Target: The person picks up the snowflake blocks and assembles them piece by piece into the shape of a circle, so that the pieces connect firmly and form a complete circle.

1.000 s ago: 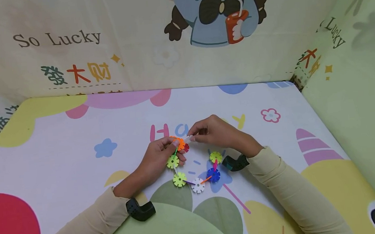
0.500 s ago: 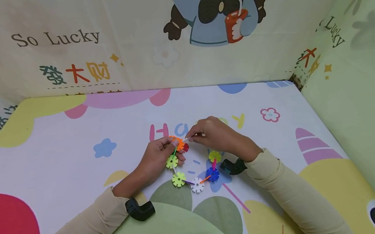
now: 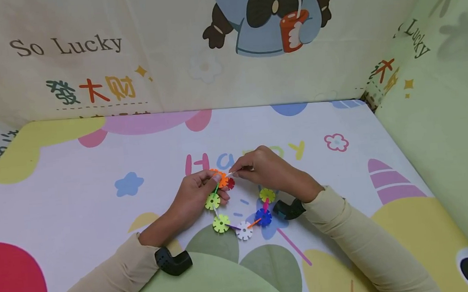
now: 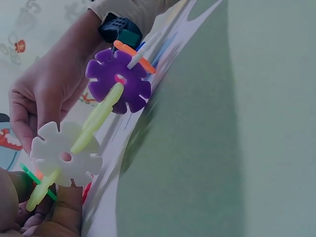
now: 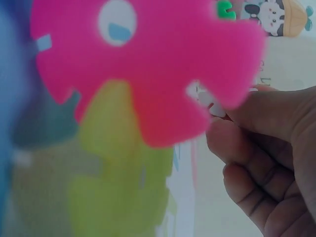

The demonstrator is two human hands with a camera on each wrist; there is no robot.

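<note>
In the head view my left hand point(image 3: 190, 192) pinches an orange notched disc point(image 3: 222, 179); a red disc point(image 3: 230, 183) shows beside its fingers. My right hand point(image 3: 264, 166) pinches a white notched disc point(image 5: 216, 109) between thumb and finger, its edge against or very near the orange one. From the left hand a curved chain runs toward the wearer: yellow-green discs point(image 3: 221, 224), a white disc point(image 3: 244, 230), a blue disc point(image 3: 263, 217) and a yellow-green end disc point(image 3: 267, 195), joined by edge-on discs. A pink disc point(image 5: 163, 54) looms close in the right wrist view.
The chain lies on a tabletop point(image 3: 79, 211) printed with cartoon shapes. Behind it stands a printed cloth wall point(image 3: 170, 55), with another side wall point(image 3: 439, 104) at the right. Each wrist wears a black camera point(image 3: 173, 261).
My right hand has shifted slightly left, bringing its white disc up to the orange disc. My left hand keeps its grip, and the chain keeps nearly the same shape.
</note>
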